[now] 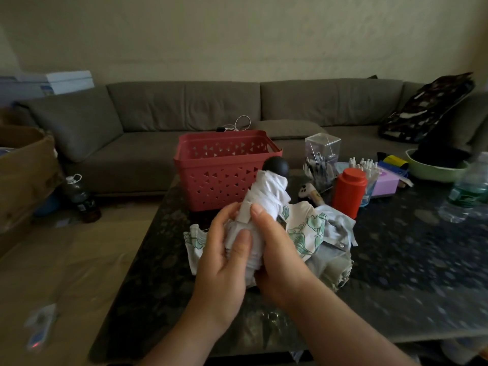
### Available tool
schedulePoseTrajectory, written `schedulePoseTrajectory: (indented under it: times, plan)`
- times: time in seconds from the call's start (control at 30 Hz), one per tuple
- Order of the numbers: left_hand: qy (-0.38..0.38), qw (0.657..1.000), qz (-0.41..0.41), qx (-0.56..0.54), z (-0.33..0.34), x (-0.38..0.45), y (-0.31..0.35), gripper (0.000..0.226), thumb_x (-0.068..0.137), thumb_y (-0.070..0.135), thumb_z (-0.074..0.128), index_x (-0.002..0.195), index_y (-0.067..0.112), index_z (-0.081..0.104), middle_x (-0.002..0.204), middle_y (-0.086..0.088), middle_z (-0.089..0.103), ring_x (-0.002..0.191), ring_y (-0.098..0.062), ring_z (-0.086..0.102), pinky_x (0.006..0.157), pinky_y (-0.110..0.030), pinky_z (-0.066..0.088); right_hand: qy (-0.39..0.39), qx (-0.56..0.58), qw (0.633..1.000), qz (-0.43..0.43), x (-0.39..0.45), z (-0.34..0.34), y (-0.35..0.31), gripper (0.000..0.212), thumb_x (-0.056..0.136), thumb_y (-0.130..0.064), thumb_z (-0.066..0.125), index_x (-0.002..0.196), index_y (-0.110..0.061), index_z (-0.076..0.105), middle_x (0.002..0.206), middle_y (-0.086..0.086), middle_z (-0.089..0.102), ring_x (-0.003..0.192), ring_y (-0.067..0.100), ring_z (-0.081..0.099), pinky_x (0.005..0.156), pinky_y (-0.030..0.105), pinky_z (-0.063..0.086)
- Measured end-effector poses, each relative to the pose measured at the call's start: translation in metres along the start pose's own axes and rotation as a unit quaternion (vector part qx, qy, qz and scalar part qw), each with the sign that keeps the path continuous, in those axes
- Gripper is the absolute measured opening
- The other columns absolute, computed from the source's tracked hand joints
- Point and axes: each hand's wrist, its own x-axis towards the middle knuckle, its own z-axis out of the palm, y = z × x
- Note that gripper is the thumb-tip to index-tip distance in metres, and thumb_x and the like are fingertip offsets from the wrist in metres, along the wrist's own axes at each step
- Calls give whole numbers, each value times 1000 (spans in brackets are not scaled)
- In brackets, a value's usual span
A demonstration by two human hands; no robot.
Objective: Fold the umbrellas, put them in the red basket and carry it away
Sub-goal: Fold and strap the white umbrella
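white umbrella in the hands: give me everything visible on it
The white umbrella is collapsed, its crumpled white fabric bunched around the shaft, with a round matte black handle at the top. It is held tilted, handle pointing up and away, above the dark table in front of the red basket. The left hand and right hand both grip its lower part; the right thumb presses a white closing strap.

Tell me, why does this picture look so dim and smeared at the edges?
Head view: the room light is low and flat; the hands and umbrella at centre are fairly sharp; the bottles at right are blurred; the wide lens bends the sofa.
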Motion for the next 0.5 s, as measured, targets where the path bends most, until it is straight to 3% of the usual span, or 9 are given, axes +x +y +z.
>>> schedulePoseTrajectory:
  times: [0.1, 0.17, 0.27, 0.33, 0.4, 0.5]
  plan:
    - [32, 996, -55, -61, 4, 7, 0, 50, 101, 44, 49, 146, 64, 38, 142, 37, 56, 128, 8, 60, 97, -17, 54, -18, -27, 999, -19, -1, 10, 3, 42, 102, -40, 63, 139, -21, 62, 131, 13, 72, 124, 34, 68, 109, 54, 52]
    - [23, 993, -91, -67, 0, 14, 2, 50, 104, 46, 50, 144, 72, 37, 148, 32, 54, 131, 5, 58, 102, -22, 52, -12, -59, 998, -37, 0, 14, 5, 32, 106, -33, 55, 136, -26, 64, 127, 8, 75, 120, 29, 71, 107, 52, 54]
    - [-16, 990, -122, -73, -15, 34, 13, 54, 106, 17, 55, 144, 54, 52, 145, 12, 65, 126, -9, 67, 101, -31, 56, 16, -70, 994, -79, 7, 6, 4, 25, 101, -29, 66, 126, -31, 71, 118, 13, 77, 109, 36, 74, 93, 56, 60]
    - [-12, 983, -132, -124, -32, 59, 24, 60, 95, 23, 61, 149, 46, 48, 137, 2, 71, 115, -18, 74, 93, -41, 55, 23, -122, 987, -102, 11, -6, -5, 27, 96, -24, 72, 120, -38, 74, 112, 10, 78, 101, 32, 75, 83, 49, 63]
    - [8, 975, -149, -163, -49, 89, 37, 64, 88, 36, 64, 149, 47, 47, 133, -1, 73, 106, -22, 77, 83, -44, 57, 6, -199, 973, -114, 19, -17, -18, 36, 98, -11, 71, 114, -43, 76, 111, 7, 79, 103, 31, 75, 88, 52, 62]
    - [-53, 990, -133, -18, -70, 129, 46, 58, 85, 36, 84, 137, 51, 62, 140, 2, 68, 125, -22, 69, 102, -48, 56, -11, -309, 943, -120, 43, -21, -36, 35, 93, -19, 79, 119, -41, 71, 112, 2, 77, 101, 24, 75, 91, 54, 62]
